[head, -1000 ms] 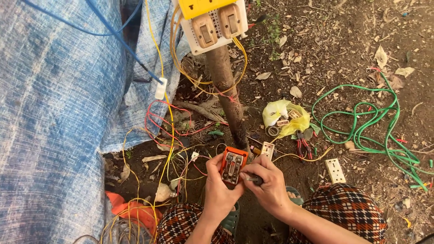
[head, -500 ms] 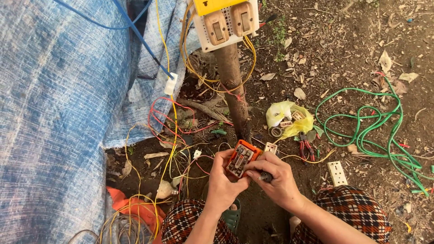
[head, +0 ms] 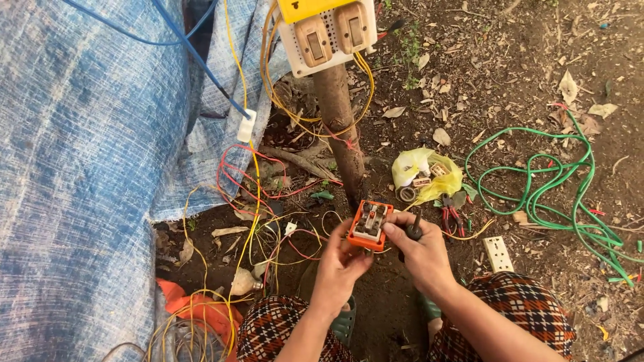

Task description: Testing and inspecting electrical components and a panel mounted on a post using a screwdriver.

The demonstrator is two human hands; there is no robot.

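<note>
An orange switch box was held up between both hands, just in front of a wooden post. The fingers of the left hand were clamped on its lower edge from beneath. The fingers of the right hand were closed around a black-handled screwdriver, with the fingertips touching the box's right side. Beyond the right fingers, a yellow bag lay on the soil; farther right, a green cable was coiled, and a white socket strip lay beside the right wrist.
</note>
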